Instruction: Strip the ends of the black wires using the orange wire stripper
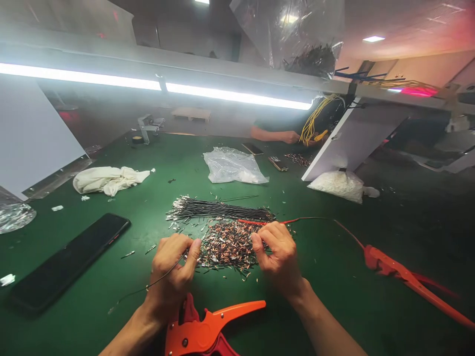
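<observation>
My left hand (173, 262) is closed, thumb against fingers, on a thin black wire (163, 275) that trails down to the left. My right hand (276, 252) is pinched closed over the right side of a pile of cut wire ends and small metal terminals (228, 244); what its fingertips hold is hidden. A thin red strand (248, 222) passes behind its knuckles and continues right as a dark line. Behind the pile lies a bundle of black wires (218, 209) with metal terminals at the left end. An orange wire stripper (208, 329) lies below, between my forearms.
Another orange-handled tool (404, 274) lies at right. A black phone (70, 262), white gloves (109, 180), a clear plastic bag (233, 165) and a tied bag of white pieces (337, 184) rest on the green table. Across it, a person's hand (289, 137) is by yellow wires (317, 121).
</observation>
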Tool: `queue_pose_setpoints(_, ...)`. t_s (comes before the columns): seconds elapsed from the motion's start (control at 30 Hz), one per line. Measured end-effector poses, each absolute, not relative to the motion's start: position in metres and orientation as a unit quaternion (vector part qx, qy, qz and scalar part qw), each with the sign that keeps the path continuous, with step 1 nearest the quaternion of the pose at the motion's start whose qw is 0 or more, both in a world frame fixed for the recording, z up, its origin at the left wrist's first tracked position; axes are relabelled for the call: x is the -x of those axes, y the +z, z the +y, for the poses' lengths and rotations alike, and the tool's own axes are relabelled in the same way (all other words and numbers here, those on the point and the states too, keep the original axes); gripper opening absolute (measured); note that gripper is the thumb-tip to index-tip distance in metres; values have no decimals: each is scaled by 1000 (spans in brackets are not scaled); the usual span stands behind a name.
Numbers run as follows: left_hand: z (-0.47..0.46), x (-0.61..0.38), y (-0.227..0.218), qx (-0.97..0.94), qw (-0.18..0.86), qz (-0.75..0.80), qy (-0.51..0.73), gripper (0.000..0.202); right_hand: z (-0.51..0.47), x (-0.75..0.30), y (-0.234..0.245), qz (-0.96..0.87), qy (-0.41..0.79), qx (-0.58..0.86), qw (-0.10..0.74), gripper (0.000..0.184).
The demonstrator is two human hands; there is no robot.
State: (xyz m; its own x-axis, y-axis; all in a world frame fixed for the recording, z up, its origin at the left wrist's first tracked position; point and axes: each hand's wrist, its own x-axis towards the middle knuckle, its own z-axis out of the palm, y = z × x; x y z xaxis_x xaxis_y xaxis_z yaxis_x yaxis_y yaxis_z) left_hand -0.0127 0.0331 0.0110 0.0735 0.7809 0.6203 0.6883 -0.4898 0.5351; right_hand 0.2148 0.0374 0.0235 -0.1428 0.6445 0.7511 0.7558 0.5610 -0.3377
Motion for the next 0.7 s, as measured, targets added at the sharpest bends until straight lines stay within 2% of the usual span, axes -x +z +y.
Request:
queue_pose_setpoints(0.43, 37, 17, 12, -734, 33, 494, 465, 15, 31, -209, 22, -781, -25, 434, 448, 25)
queue_pose_setpoints(0.7, 36, 16, 14, -727, 26, 504, 466, 21, 32, -204, 18, -792, -28, 419, 442, 28)
